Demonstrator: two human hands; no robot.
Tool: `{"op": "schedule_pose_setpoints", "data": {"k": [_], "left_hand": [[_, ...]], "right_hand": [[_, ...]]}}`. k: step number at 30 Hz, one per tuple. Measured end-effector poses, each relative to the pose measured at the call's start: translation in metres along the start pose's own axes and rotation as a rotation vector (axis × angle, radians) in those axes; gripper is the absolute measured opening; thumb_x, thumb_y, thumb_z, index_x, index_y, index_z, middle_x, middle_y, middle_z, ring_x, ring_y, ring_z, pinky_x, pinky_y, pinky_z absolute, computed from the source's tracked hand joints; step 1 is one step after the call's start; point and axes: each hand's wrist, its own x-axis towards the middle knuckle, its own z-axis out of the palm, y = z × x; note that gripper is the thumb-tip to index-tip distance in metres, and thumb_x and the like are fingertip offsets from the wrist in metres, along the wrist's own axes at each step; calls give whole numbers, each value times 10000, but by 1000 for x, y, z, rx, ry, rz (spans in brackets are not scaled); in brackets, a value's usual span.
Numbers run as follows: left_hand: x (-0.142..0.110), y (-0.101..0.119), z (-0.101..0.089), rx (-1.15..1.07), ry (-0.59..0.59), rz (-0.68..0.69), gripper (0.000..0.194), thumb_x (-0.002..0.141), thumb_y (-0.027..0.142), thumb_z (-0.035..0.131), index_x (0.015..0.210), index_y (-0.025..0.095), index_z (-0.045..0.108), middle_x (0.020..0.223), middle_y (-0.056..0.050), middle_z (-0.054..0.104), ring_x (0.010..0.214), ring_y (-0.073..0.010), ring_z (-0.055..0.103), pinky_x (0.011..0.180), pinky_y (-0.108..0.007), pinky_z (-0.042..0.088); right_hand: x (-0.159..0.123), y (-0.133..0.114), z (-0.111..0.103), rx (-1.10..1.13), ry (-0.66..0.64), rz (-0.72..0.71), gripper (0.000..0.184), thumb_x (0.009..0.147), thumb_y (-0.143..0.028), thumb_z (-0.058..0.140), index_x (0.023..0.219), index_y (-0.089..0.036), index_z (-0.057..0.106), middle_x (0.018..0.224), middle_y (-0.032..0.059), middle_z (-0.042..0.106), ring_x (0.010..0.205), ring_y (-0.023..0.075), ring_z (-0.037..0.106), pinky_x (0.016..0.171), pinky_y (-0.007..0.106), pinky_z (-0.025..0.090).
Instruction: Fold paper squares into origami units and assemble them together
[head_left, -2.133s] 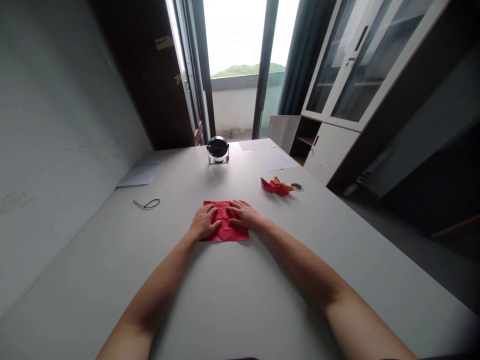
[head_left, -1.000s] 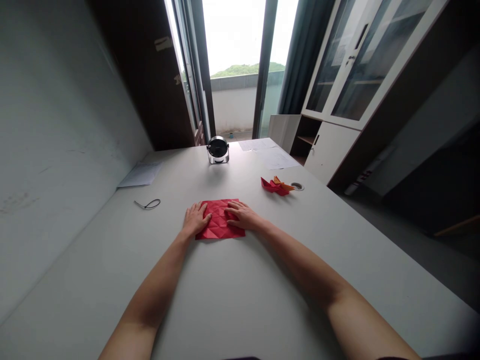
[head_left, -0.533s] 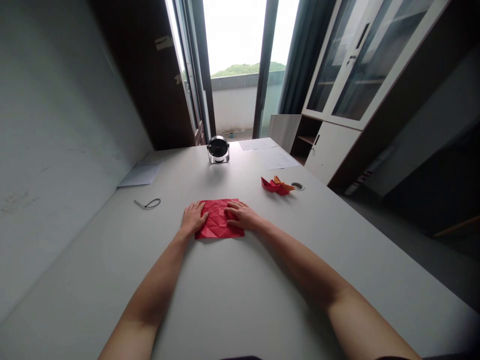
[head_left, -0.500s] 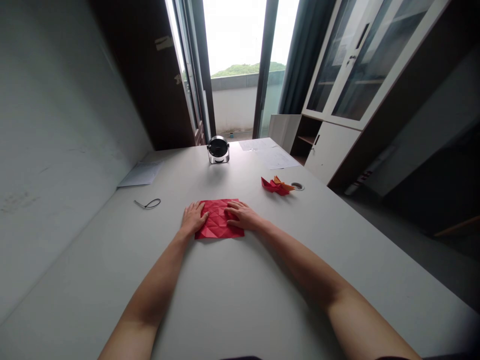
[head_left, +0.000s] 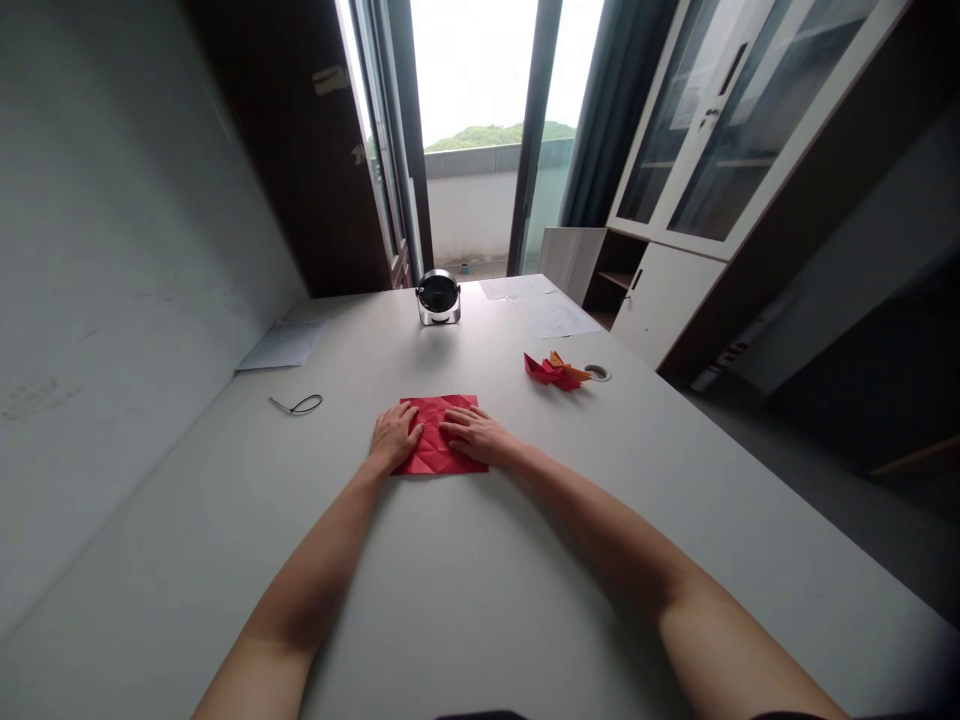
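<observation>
A square sheet of red paper (head_left: pixel 433 455), crossed by many fold creases, lies opened out on the white table (head_left: pixel 450 580). My left hand (head_left: pixel 395 434) rests on its left edge, fingers stretched forward and thumb on the paper. From the right, my right hand (head_left: pixel 480 436) lies flat over the sheet with its fingers spread toward the middle. Both palms cover part of the side edges. Neither hand grips anything.
Folded red and orange paper pieces (head_left: pixel 556 371) sit right of the sheet, beside a roll of tape (head_left: pixel 598 373). A black cable tie loop (head_left: pixel 300 404) lies on the left. Farther back stand a round black-and-silver device (head_left: pixel 438 298) and loose papers (head_left: pixel 559 316); more papers (head_left: pixel 281 346) lie by the wall.
Both hands have slid slightly inward over the red paper, the right one farther left across it. The sheet stays in place, and the view has shifted a little.
</observation>
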Motion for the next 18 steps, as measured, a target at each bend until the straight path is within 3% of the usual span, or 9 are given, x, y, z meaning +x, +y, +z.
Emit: {"op": "schedule_pose_setpoints", "data": {"k": [7, 12, 18], "left_hand": [[0, -3, 3, 36, -4, -28, 438, 995, 424, 431, 1380, 253, 548, 1523, -78, 477, 1410, -268, 396, 1194, -471, 259], [-1, -3, 4, 44, 10, -17, 438, 993, 419, 435, 1377, 245, 552, 1515, -84, 485, 1401, -269, 406, 1186, -466, 272], [0, -2, 4, 34, 6, -21, 445, 998, 417, 417, 1385, 242, 548, 1520, -86, 479, 1406, -277, 398, 1187, -473, 263]], "right_hand": [[1, -10, -3, -14, 23, -17, 451, 997, -442, 546, 1415, -270, 556, 1507, 98, 475, 1422, 288, 397, 1207, 494, 245], [5, -23, 4, 4, 16, -99, 422, 1000, -413, 542, 1399, -279, 564, 1515, 80, 469, 1409, 263, 417, 1195, 448, 281], [2, -8, 3, 17, 23, 53, 460, 995, -423, 547, 1435, -291, 532, 1512, 69, 477, 1443, 264, 370, 1208, 449, 257]]}}
